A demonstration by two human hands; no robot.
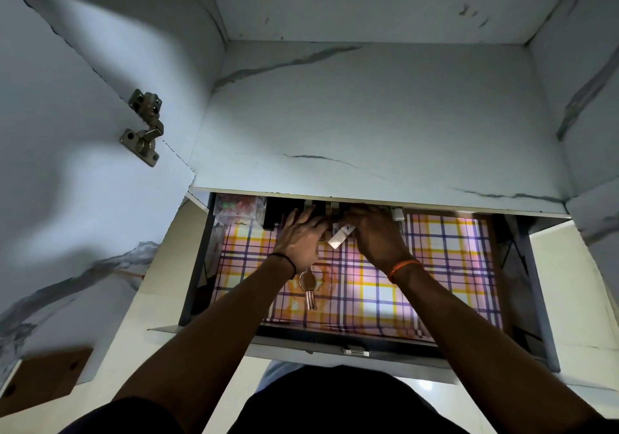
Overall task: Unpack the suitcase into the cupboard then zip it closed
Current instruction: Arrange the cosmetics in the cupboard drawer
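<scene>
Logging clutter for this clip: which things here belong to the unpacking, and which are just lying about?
In use:
left hand
right hand
small pale packet between the hands
open drawer

Lying about:
keys on the checked liner
clear box, back left corner

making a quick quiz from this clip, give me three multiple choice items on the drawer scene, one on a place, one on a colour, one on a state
1. Where do the keys lie?
A. on the checked liner, below the left wrist
B. on the shelf above the drawer
C. in the clear box

2. What colour is the band on the right wrist?
A. green
B. orange
C. white

3. How does the drawer stand?
A. pushed shut
B. pulled out
C. taken out and set on the floor

Key: 1 A, the keys rest on the checked liner by the left hand. 2 B, the orange band sits behind the right hand. 3 B, its inside shows under the shelf.
</scene>
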